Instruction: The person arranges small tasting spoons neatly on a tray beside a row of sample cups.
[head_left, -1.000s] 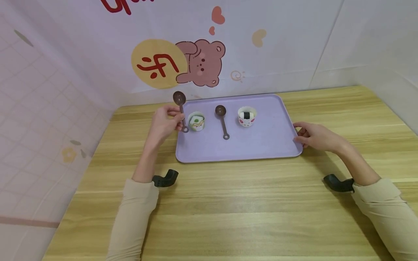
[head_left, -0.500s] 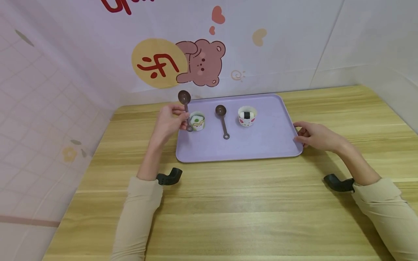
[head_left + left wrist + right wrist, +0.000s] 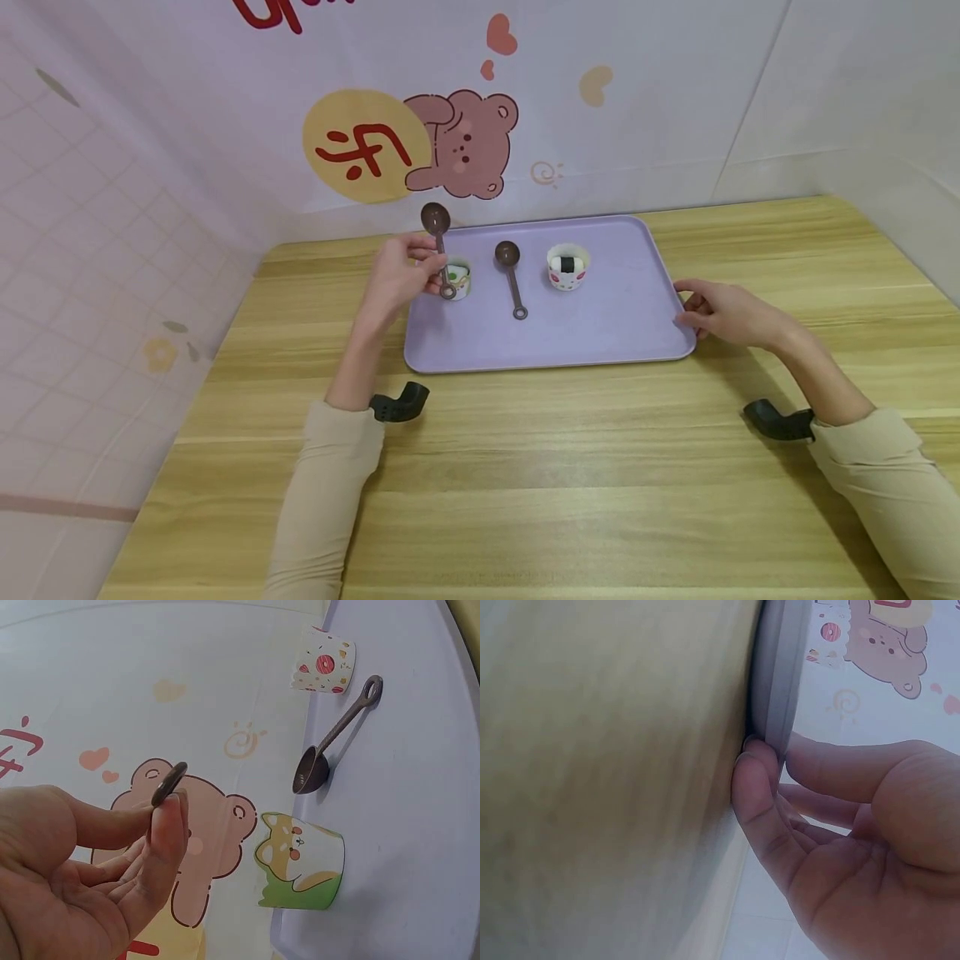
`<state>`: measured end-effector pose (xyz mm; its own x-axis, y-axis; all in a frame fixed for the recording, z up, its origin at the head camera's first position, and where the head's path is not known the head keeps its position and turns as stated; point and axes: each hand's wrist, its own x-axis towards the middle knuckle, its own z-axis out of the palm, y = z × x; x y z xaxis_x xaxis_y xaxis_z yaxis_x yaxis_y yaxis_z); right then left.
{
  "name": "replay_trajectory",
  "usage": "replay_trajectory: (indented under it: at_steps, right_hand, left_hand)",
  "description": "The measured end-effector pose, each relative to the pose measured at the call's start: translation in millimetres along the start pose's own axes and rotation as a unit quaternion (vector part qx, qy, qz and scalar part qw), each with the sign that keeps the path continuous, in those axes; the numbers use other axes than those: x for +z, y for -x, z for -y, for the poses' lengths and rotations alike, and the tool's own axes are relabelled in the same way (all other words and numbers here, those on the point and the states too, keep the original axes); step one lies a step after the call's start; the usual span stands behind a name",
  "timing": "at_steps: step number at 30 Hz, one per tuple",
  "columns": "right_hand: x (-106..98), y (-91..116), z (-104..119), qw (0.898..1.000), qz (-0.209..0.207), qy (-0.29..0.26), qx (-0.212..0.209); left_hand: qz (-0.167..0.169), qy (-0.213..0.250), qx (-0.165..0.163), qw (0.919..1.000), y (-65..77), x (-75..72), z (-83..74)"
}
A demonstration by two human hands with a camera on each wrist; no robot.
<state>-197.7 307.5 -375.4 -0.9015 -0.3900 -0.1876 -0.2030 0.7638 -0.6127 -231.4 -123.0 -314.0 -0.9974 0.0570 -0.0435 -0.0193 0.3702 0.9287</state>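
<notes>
My left hand (image 3: 399, 271) pinches a brown measuring spoon (image 3: 436, 220) by its handle, above the tray's left side. In the left wrist view the handle's end (image 3: 169, 784) shows between thumb and finger. Behind the held spoon, partly hidden, a paper cup with a dog print (image 3: 304, 862) stands on the purple tray (image 3: 600, 333). A second brown measuring spoon (image 3: 507, 255) lies mid-tray. To its right is a paper cup with a doughnut print (image 3: 566, 279), a small rice-ball-like piece inside. At the tray's right edge, my right hand (image 3: 731, 315) grips the rim between thumb and fingers.
The tray lies on a wood-grain table (image 3: 562, 483), near its back edge. A white printed cloth (image 3: 652, 108) with a bear stands directly behind the table. Black wrist mounts (image 3: 401, 403) stick out from both forearms.
My left hand has moved right with the held measuring spoon, which now covers part of the dog-print cup. The right hand, the tray and the other spoon stay put.
</notes>
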Motion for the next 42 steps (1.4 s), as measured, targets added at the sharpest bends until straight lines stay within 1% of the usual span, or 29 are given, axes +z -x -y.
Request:
replay_trajectory:
  at_steps: [3,8,13,20,25,34,42]
  right_hand:
    - [0.1,-0.3,-0.9,1.0,-0.001,0.0,-0.003]
    - [0.2,0.0,-1.6,1.0,0.0,-0.006,-0.006]
    - [0.0,0.5,-0.8,1.0,-0.001,-0.007,-0.008]
    - [-1.1,-0.1,-2.3,1.0,-0.006,0.007,-0.01]
    - [-0.9,-0.4,-2.4,1.0,-0.006,0.009,-0.008]
    - [-1.1,-0.9,-2.9,1.0,-0.005,0.017,-0.015]
    - [-0.5,0.0,-3.3,1.0,-0.002,0.013,-0.019]
  left_hand:
    - [0.001,0.005,-0.002,1.0,-0.3,1.8,-1.8]
    - [0.003,-0.002,-0.003,1.0,-0.4,4.9,-4.8]
    - [0.01,-0.005,0.002,0.9999,-0.7,9.6,-7.1]
    - [0.016,-0.006,0.012,0.9998,-1.9,16.5,-11.0]
    - [0.017,-0.001,0.019,0.9997,-3.0,20.8,-13.1]
    - [0.022,0.006,0.018,0.9996,-5.0,30.0,-16.1]
    - [0.028,0.016,0.023,0.9992,-5.4,40.1,-22.4]
